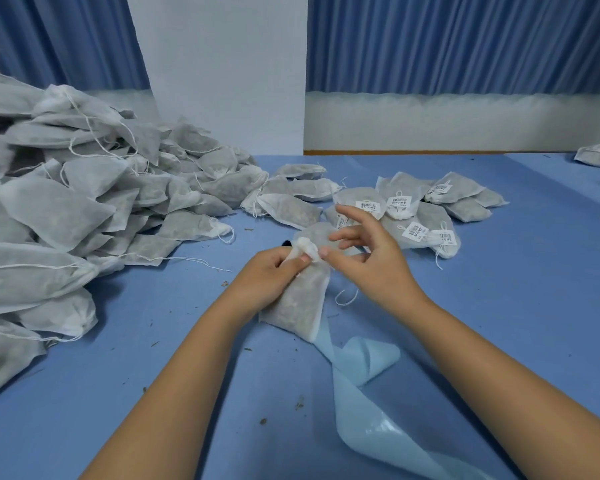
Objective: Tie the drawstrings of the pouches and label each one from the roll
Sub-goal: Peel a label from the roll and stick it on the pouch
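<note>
Head view | my left hand (274, 271) grips pouch (302, 306) neck | right hand (371, 258) pinches its gathered mouth | risk: slack drawstring (345, 299) slips, mouth reopens, filling spills

A blue desk (499, 306) carries scattered dark crumbs (263, 421). Behind it hang pleated blue curtains (465, 43), with a white pillar (222, 64) between them. A pale ledge (430, 123) and a thin brown strip (395, 152) run below the right curtain.

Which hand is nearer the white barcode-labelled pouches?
Right. The right hand is just in front of the labelled pouches; the left hand, gripping a white fabric pouch, is farther left.
</note>
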Demonstrator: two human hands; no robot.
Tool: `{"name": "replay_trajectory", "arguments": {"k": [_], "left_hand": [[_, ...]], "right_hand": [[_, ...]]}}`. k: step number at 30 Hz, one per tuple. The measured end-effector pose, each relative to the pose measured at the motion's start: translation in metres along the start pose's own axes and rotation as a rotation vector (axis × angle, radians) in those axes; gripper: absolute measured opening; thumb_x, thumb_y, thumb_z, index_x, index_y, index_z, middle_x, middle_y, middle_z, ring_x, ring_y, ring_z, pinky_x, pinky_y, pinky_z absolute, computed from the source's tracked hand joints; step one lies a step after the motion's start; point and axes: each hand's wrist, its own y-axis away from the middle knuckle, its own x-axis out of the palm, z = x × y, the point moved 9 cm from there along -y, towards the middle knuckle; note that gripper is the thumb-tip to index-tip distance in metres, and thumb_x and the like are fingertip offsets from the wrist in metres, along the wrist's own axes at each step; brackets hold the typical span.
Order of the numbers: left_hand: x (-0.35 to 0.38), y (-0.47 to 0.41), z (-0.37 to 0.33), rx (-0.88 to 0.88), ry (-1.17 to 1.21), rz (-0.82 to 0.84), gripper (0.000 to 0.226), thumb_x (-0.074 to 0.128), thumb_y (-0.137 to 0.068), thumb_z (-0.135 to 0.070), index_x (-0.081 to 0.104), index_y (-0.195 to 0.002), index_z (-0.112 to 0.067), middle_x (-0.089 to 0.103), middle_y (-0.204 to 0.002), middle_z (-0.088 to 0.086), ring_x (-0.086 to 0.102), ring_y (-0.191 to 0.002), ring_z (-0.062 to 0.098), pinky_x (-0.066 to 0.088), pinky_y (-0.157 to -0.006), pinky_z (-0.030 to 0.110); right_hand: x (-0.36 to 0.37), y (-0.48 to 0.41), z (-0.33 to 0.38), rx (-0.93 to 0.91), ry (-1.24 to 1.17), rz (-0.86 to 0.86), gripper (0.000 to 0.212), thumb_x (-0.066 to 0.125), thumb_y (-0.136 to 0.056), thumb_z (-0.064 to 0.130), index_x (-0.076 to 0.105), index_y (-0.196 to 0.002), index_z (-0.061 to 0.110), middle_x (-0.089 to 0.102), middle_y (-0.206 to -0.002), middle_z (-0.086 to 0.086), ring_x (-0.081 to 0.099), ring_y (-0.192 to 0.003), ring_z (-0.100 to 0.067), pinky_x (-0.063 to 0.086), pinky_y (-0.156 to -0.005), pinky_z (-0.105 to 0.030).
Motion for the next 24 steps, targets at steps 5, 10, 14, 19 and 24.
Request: {"name": "replay_trajectory", "arguments": {"k": [5,10,14,19,24], "left_hand": [[0.011,0.005,-0.015,0.127,-0.093,0.062,0.044,0.056,-0.095,-0.047,0.064,-0.081,-0.006,0.053,-0.068,-0.002,0.044,-0.064,0.005,0.034,-0.061,0.022],[0.001,0.005,-0.019,0.179,-0.133,-0.023,0.023,0.067,-0.089,-0.045,0.071,-0.074,-0.029,0.06,-0.076,-0.012,0.055,-0.072,0.01,0.039,-0.062,0.02],[-0.008,0.005,-0.003,0.066,-0.21,-0.076,0.019,0.066,-0.083,-0.058,0.072,-0.082,-0.04,0.046,-0.125,0.011,0.042,-0.131,0.022,0.039,-0.082,0.024],[-0.01,0.004,-0.004,0.107,-0.293,-0.055,0.051,0.035,-0.096,-0.061,0.059,-0.125,-0.026,0.058,-0.115,0.0,0.054,-0.108,0.017,0.039,-0.085,0.029],[-0.033,0.004,0.004,0.038,-0.421,-0.284,0.035,0.034,-0.106,-0.033,0.044,-0.133,-0.014,0.063,-0.097,0.005,0.057,-0.088,0.027,0.042,-0.071,0.036]], "right_hand": [[0.018,-0.008,-0.002,0.0,-0.011,0.062,0.065,0.079,-0.078,0.021,0.047,-0.131,0.038,0.073,-0.092,0.006,0.068,-0.086,-0.007,0.053,-0.079,-0.02],[0.004,-0.011,-0.018,0.133,-0.211,-0.031,0.046,0.072,-0.086,0.015,0.051,-0.125,0.028,0.076,-0.085,0.002,0.069,-0.08,-0.006,0.054,-0.08,-0.026],[-0.001,-0.01,-0.024,0.195,-0.312,-0.055,0.045,0.07,-0.088,0.015,0.052,-0.127,0.026,0.076,-0.09,-0.001,0.07,-0.087,-0.017,0.056,-0.076,-0.026],[0.001,-0.009,-0.022,0.174,-0.295,-0.035,0.044,0.069,-0.088,0.015,0.052,-0.126,0.029,0.076,-0.093,-0.002,0.07,-0.09,-0.021,0.057,-0.085,-0.034],[0.0,-0.008,-0.025,0.163,-0.26,-0.03,0.041,0.069,-0.089,0.017,0.054,-0.123,0.033,0.075,-0.093,-0.001,0.069,-0.092,-0.022,0.055,-0.091,-0.04]]}}
